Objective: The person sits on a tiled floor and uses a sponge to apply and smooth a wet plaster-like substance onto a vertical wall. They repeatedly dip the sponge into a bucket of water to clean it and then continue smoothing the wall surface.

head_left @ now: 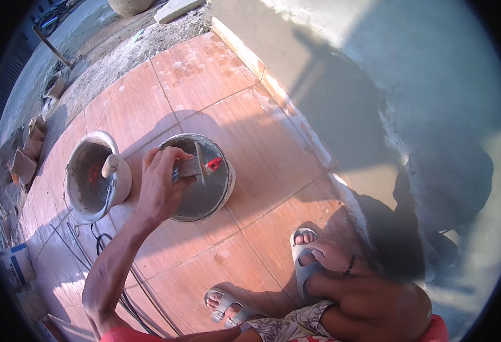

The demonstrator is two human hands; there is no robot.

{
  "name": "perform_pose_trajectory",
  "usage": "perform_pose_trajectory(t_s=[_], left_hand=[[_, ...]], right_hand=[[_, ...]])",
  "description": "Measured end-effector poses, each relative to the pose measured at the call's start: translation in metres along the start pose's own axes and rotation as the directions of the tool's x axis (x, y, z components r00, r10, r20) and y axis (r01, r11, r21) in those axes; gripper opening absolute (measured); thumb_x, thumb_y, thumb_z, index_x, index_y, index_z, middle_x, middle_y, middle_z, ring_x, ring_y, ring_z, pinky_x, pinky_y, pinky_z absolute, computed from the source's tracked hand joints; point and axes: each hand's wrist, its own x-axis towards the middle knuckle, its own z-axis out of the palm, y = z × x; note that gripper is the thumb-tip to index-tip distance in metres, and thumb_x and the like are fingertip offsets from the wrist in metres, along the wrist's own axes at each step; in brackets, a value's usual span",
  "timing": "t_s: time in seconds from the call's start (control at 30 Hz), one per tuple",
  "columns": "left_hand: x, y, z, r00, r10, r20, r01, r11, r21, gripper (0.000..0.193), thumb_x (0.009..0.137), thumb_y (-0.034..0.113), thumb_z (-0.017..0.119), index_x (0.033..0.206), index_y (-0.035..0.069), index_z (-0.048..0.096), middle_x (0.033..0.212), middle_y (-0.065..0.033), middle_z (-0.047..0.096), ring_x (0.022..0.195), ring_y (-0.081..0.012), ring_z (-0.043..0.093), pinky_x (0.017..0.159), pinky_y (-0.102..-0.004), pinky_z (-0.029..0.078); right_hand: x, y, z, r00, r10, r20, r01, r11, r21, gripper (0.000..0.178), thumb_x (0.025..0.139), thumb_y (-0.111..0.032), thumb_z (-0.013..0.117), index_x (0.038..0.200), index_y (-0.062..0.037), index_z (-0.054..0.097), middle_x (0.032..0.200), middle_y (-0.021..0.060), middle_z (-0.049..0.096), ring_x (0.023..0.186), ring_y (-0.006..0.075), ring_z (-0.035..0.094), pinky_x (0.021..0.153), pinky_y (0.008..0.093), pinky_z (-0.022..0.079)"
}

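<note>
My left hand [168, 176] reaches over a round bucket [231, 185] of grey, watery liquid. Its fingers close round a flat grey rectangular piece [190, 166] with a thin strip along its far edge. Just beyond that strip shows a small red part [213, 164] with a hole in it; I cannot tell whether the two are joined. My right hand [329, 254], with a dark band at the wrist, hangs beside my knee above my sandalled foot [304, 242]. Its fingers are loosely extended and hold nothing visible.
Left of the bucket stands a second, stained bucket [126, 182] with a pale tool handle [110, 165] sticking up. Dark cables [128, 302] run over the tiled floor [262, 148]. A grey cement surface [341, 102] lies to the right. Broken pots [25, 162] line the far left.
</note>
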Motion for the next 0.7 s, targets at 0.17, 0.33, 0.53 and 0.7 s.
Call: perform_pose_trajectory(t_s=[0.17,0.33,0.53,0.7], left_hand=[[-0.004,0.010,0.007,0.993,-0.086,-0.086,0.039,0.895,-0.444,0.042,0.083,0.002,0.068,0.117,0.005,0.043,0.109,-0.0134,0.059,0.111,-0.0247,0.056,0.097,-0.0378,0.043],[0.039,0.086,0.062,0.967,-0.163,-0.197,-0.121,0.384,-0.915,0.043,0.094,0.005,0.060,0.126,0.003,0.032,0.118,-0.0106,0.050,0.110,-0.0160,0.052,0.095,-0.0324,0.046],[0.069,0.208,0.161,0.974,-0.166,-0.155,-0.144,0.074,-0.987,0.039,0.097,0.012,0.056,0.125,0.000,0.031,0.114,-0.0118,0.048,0.106,-0.0158,0.050,0.091,-0.0306,0.045],[0.108,0.273,0.202,0.946,-0.301,-0.117,-0.098,0.078,-0.992,0.035,0.099,0.014,0.052,0.123,-0.002,0.032,0.112,-0.0145,0.049,0.103,-0.0174,0.049,0.088,-0.0325,0.044]], right_hand=[[-0.011,0.000,-0.008,1.000,-0.004,0.003,0.004,1.000,0.011,0.021,0.092,-0.002,0.052,0.110,0.0041,0.060,0.108,0.0222,0.064,0.098,0.0360,0.063,0.080,0.0403,0.053],[0.011,-0.016,-0.062,0.921,-0.062,-0.384,0.049,0.998,-0.045,0.021,0.092,-0.002,0.052,0.110,0.0050,0.060,0.108,0.0225,0.064,0.098,0.0359,0.063,0.080,0.0399,0.053],[-0.047,-0.058,-0.167,-0.092,-0.529,-0.844,-0.196,0.840,-0.505,0.025,0.096,-0.002,0.048,0.118,0.0069,0.054,0.120,0.0243,0.059,0.109,0.0374,0.058,0.089,0.0421,0.050],[-0.170,-0.050,-0.206,0.010,-0.779,-0.627,-0.845,0.329,-0.421,0.036,0.103,-0.015,0.040,0.132,0.0053,0.048,0.138,0.0240,0.048,0.129,0.0367,0.045,0.107,0.0490,0.037]])
